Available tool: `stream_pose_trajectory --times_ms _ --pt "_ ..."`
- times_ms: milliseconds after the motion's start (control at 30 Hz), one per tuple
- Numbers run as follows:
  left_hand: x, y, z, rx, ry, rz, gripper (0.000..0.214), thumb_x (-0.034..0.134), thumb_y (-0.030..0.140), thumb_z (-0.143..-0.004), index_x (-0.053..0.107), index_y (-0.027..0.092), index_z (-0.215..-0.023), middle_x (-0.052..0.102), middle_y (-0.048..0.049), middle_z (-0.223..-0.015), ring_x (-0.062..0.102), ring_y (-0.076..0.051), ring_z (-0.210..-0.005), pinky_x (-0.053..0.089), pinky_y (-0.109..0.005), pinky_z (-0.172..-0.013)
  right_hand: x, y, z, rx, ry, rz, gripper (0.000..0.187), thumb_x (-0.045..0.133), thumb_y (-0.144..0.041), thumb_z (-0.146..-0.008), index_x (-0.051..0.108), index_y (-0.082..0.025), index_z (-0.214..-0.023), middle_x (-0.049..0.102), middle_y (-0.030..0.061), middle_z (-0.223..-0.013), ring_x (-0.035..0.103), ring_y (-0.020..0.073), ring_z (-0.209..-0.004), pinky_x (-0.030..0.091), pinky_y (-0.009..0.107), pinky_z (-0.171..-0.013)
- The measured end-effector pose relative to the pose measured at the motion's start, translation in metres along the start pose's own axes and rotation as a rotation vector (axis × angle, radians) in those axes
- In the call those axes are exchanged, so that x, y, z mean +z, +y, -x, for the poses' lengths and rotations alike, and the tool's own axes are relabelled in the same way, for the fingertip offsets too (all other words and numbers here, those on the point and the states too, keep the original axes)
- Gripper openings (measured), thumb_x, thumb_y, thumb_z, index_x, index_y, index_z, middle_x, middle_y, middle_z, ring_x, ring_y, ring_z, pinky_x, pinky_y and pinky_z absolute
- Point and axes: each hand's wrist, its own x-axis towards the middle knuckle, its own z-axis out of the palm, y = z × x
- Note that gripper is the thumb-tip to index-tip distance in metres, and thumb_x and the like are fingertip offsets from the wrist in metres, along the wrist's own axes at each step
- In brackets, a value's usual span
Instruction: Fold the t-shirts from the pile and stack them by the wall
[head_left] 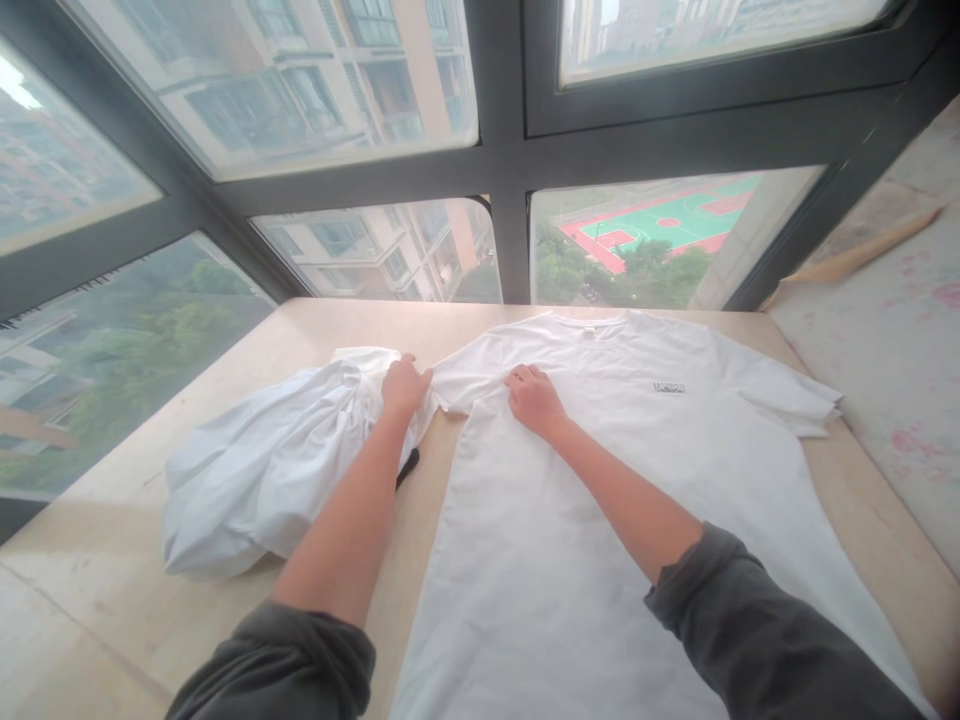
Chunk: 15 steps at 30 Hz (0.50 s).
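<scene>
A white T-shirt lies spread flat, front up, on a beige stone ledge, its collar toward the window. A small dark logo sits on its chest. My left hand is closed on the end of the shirt's left sleeve, next to a heap of crumpled white cloth. My right hand rests on the shirt near that sleeve's armpit, fingers curled and pressing into the fabric. Both forearms are bare, with grey sleeves pushed up.
Dark-framed windows wrap the far side and the left. A pale wall with pink marks rises on the right. A thin dark strap pokes out from under the cloth heap.
</scene>
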Motion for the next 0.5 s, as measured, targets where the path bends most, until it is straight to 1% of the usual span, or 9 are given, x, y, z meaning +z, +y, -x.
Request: stream_pose_trajectory --times_ms 33,100,167,233,267,333,400,500 --pt "-0.001 0.003 -0.01 0.023 -0.007 -0.053 0.045 0.066 0.039 -0.081 0.061 0.018 -0.121 0.06 -0.0192 -0.128 0.055 -0.037 -0.124 0.044 -0.047 -0.099 0.0 0.0 0.0 -0.001 -0.001 0.002 0.03 0.047 -0.009 -0.088 0.067 -0.014 -0.109 0.06 0.0129 -0.114 0.047 0.0257 -0.104 0.038 0.036 -0.092" --pt "-0.001 0.008 -0.028 0.071 -0.066 -0.136 0.037 0.068 0.04 -0.082 0.065 0.019 -0.112 0.059 -0.0163 -0.128 0.057 -0.033 -0.12 0.045 -0.047 -0.099 0.0 0.0 -0.001 -0.003 -0.002 0.006 0.03 0.047 -0.009 -0.087 0.067 -0.015 -0.109 0.059 0.0127 -0.113 0.047 0.0255 -0.104 0.038 0.036 -0.092" --pt "0.0 0.013 -0.045 0.119 -0.156 -0.191 0.029 0.067 0.04 -0.085 0.067 0.018 -0.105 0.064 -0.0105 -0.119 0.061 -0.026 -0.11 0.048 -0.044 -0.095 0.0 -0.001 -0.001 -0.004 -0.003 0.012 0.03 0.047 -0.009 -0.088 0.066 -0.015 -0.109 0.059 0.0126 -0.114 0.047 0.0254 -0.104 0.038 0.036 -0.092" --pt "0.0 0.017 -0.059 0.159 -0.226 -0.225 0.026 0.065 0.038 -0.089 0.066 0.017 -0.104 0.066 -0.0064 -0.111 0.063 -0.021 -0.103 0.051 -0.041 -0.091 0.0 -0.001 -0.001 -0.003 -0.008 0.017 0.03 0.047 -0.009 -0.088 0.066 -0.015 -0.109 0.059 0.0126 -0.114 0.047 0.0254 -0.104 0.038 0.036 -0.091" --pt "0.001 0.019 -0.065 0.174 -0.24 -0.236 0.026 0.064 0.038 -0.09 0.065 0.017 -0.105 0.067 -0.0059 -0.11 0.063 -0.02 -0.101 0.052 -0.041 -0.091 0.0 -0.001 -0.001 -0.003 -0.01 0.019 0.03 0.047 -0.009 -0.088 0.066 -0.015 -0.109 0.059 0.0127 -0.114 0.047 0.0255 -0.104 0.038 0.036 -0.091" --pt "0.002 0.022 -0.074 0.196 -0.224 -0.245 0.027 0.062 0.039 -0.092 0.065 0.017 -0.108 0.066 -0.0068 -0.113 0.063 -0.02 -0.104 0.052 -0.042 -0.092 0.0 0.0 -0.001 -0.006 -0.01 0.021 0.029 0.047 -0.009 -0.087 0.066 -0.015 -0.109 0.059 0.0126 -0.115 0.047 0.0258 -0.105 0.038 0.037 -0.091" --pt "0.004 0.024 -0.078 0.212 -0.182 -0.239 0.03 0.059 0.04 -0.093 0.064 0.016 -0.11 0.065 -0.0076 -0.115 0.062 -0.021 -0.106 0.05 -0.045 -0.094 0.0 0.0 -0.001 -0.01 -0.006 0.018 0.03 0.047 -0.009 -0.087 0.066 -0.015 -0.109 0.059 0.0124 -0.115 0.047 0.0258 -0.104 0.038 0.037 -0.091" --pt "0.008 0.028 -0.073 0.226 -0.13 -0.214 0.029 0.058 0.038 -0.093 0.063 0.017 -0.112 0.065 -0.0076 -0.114 0.061 -0.022 -0.107 0.048 -0.045 -0.096 0.0 0.0 -0.001 -0.01 -0.008 0.008 0.029 0.047 -0.009 -0.088 0.066 -0.015 -0.109 0.059 0.0126 -0.114 0.047 0.0255 -0.104 0.038 0.037 -0.092"
